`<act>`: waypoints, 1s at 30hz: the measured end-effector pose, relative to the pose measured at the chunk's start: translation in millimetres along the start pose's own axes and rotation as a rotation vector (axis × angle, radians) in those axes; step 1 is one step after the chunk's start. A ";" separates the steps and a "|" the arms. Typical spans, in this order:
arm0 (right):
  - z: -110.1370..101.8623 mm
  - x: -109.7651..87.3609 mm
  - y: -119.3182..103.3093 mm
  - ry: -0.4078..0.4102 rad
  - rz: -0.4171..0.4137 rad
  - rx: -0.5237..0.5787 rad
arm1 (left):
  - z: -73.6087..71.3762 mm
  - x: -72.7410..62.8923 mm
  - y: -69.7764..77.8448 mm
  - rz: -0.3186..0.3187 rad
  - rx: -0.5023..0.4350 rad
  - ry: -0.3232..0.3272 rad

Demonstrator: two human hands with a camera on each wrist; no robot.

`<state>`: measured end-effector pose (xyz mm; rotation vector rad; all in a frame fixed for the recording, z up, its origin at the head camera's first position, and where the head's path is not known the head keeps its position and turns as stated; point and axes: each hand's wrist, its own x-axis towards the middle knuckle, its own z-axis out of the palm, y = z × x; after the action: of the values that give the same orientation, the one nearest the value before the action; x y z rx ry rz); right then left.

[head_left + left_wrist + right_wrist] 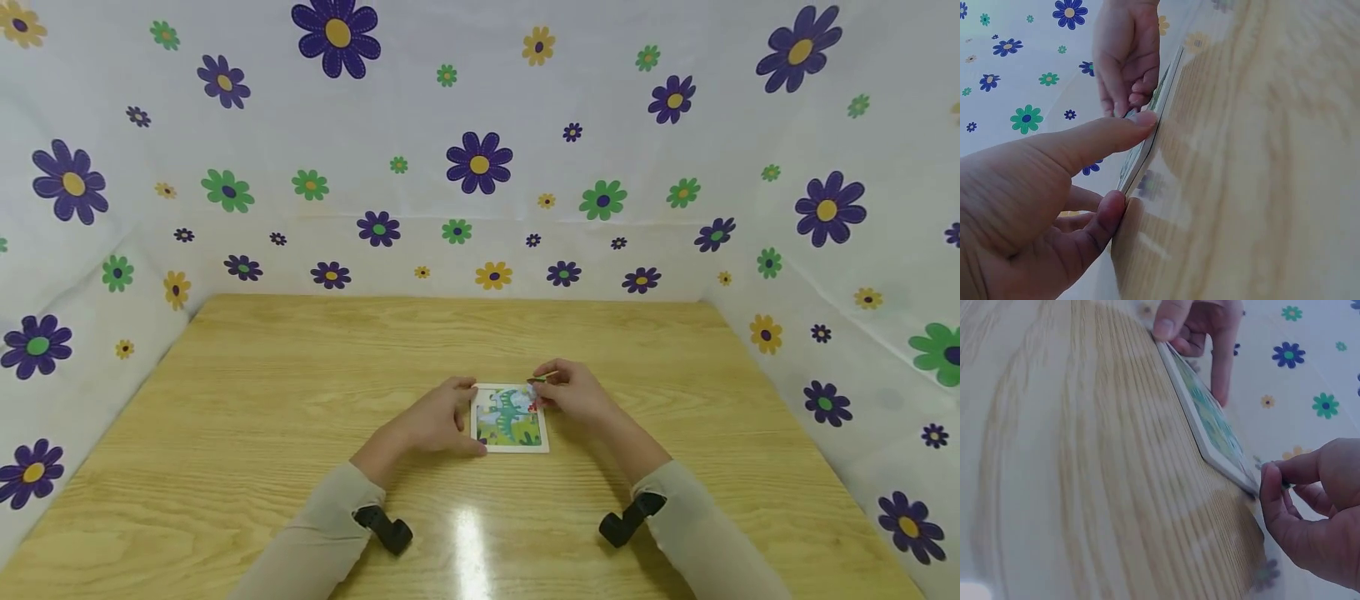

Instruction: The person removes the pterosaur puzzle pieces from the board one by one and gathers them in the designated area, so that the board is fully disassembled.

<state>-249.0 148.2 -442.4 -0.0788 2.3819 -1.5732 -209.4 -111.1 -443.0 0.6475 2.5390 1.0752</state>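
A small square jigsaw puzzle board (510,452) with a white rim lies flat on the table. Its picture shows a green dinosaur on a colourful background, with a pale patch at the upper left. My left hand (435,417) grips the board's left side, thumb at the near corner and fingers at the far one. At the upper right corner, my right hand (573,396) pinches a small puzzle piece (536,381) between thumb and fingertips, tilted edge-on. In the right wrist view, the right fingers mostly hide that piece, beside the board's rim (1191,419).
The wooden table (300,350) extends around the board on all sides. A white cloth with printed flowers (480,108) stands behind it and along both sides. Each sleeved wrist wears a black camera mount (386,529).
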 end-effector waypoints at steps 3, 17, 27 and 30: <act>-13.0 -3.2 6.5 0.043 0.029 0.010 | 0.7 0.2 0.6 -0.006 -0.009 0.009; -14.6 -9.1 11.3 0.182 0.044 -0.135 | 4.4 0.3 0.0 -0.040 -0.020 0.016; -13.4 -8.3 10.7 0.172 0.042 -0.050 | 3.4 -2.8 2.5 -0.034 -0.039 0.005; -8.0 -6.9 5.3 0.141 0.029 -0.056 | 2.9 -2.6 3.0 -0.033 -0.048 0.002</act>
<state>-243.9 158.9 -442.8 0.0569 2.5231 -1.5461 -205.1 -108.9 -442.5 0.5907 2.5086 1.1220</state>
